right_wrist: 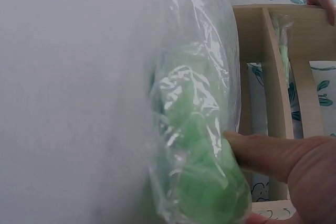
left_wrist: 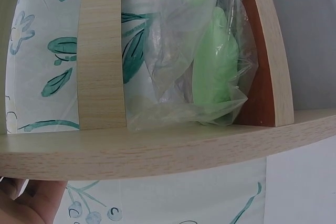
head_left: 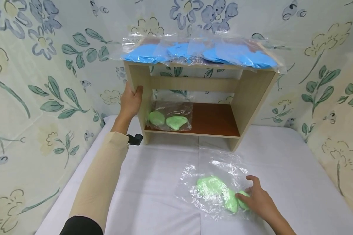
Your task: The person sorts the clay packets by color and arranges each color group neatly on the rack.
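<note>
A small wooden shelf [head_left: 235, 88] with a brown lower board stands on the white-covered table. My left hand [head_left: 130, 101] grips its left side panel [left_wrist: 157, 153] near the top. My right hand [head_left: 260, 197] pinches the edge of a clear plastic bag [head_left: 223, 166] holding soft-looking green lumps [head_left: 213, 186] on the table in front of the shelf. In the right wrist view, the thumb [right_wrist: 262, 150] presses on the bagged green lump [right_wrist: 202, 182], while the other fingers are mostly hidden. A similar bag with two green lumps [head_left: 176, 122] leans inside the shelf at left.
Several clear bags with flat blue contents [head_left: 176, 52] lie along the shelf top, overhanging its front edge. White cloth [head_left: 282, 163] covers the table. Floral fabric [head_left: 76, 81] hangs behind and on both sides.
</note>
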The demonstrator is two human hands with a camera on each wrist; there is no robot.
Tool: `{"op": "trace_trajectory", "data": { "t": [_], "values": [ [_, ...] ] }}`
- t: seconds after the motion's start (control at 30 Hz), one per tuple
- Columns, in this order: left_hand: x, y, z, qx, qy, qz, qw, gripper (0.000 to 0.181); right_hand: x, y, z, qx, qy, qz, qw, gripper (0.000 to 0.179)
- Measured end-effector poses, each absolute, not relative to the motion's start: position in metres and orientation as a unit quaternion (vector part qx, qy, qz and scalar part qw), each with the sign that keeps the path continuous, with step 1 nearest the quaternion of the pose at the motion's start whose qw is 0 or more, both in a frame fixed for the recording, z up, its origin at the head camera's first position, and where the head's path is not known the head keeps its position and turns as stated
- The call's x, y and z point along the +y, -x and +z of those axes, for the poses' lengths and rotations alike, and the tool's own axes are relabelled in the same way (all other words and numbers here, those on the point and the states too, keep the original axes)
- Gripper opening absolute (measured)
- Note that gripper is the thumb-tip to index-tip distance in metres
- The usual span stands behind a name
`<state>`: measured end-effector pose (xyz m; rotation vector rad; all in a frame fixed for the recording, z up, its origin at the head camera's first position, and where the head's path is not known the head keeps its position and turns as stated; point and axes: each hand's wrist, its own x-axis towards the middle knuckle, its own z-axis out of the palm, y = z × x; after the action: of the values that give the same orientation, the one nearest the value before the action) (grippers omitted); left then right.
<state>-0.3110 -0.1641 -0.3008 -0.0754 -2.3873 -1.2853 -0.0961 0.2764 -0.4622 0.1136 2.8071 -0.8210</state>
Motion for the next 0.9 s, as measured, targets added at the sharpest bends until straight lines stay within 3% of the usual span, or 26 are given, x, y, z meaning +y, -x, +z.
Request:
{"op": "trace_trajectory", "data": {
  "t": [0.2,0.37,0.47,0.67,0.9],
  "values": [
    [-0.164,0.313,-0.302,-0.86,0.029,-0.461,0.215,0.054,0.282,0.094,-0.462,0.94,-0.014,-0.308,0.146,0.062],
    [-0.164,0.313,-0.302,-0.86,0.025,-0.461,0.219,0.054,0.289,0.093,-0.453,0.898,0.011,-0.386,0.213,0.067],
    [-0.164,0.313,-0.301,-0.858,0.023,-0.464,0.219,0.053,0.292,0.093,-0.449,0.884,0.028,-0.408,0.226,0.064],
    [-0.165,0.313,-0.303,-0.858,0.031,-0.469,0.209,0.055,0.288,0.094,-0.443,0.905,0.093,-0.374,0.181,0.06],
    [-0.166,0.311,-0.303,-0.859,0.024,-0.471,0.2,0.058,0.275,0.097,-0.421,0.941,0.145,-0.295,0.078,0.059]
  ]
}}
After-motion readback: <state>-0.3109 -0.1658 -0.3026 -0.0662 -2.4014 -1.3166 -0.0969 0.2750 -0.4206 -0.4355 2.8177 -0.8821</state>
